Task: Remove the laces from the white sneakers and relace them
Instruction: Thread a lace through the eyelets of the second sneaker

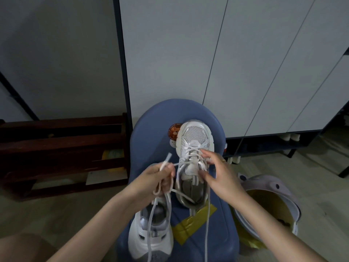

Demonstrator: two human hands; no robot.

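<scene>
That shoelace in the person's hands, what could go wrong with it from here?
The left hand grips the lace while the right hand works at the eyelets of the upper sneaker; a hard tug might drag that shoe off the blue stool. Loose strands trailing over the lower sneaker could tangle.

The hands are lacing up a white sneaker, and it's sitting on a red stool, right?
Not red. The head view shows the stool is blue. The rest holds: the left hand pinches the lace while the right hand works at the white sneaker on the stool.
</scene>
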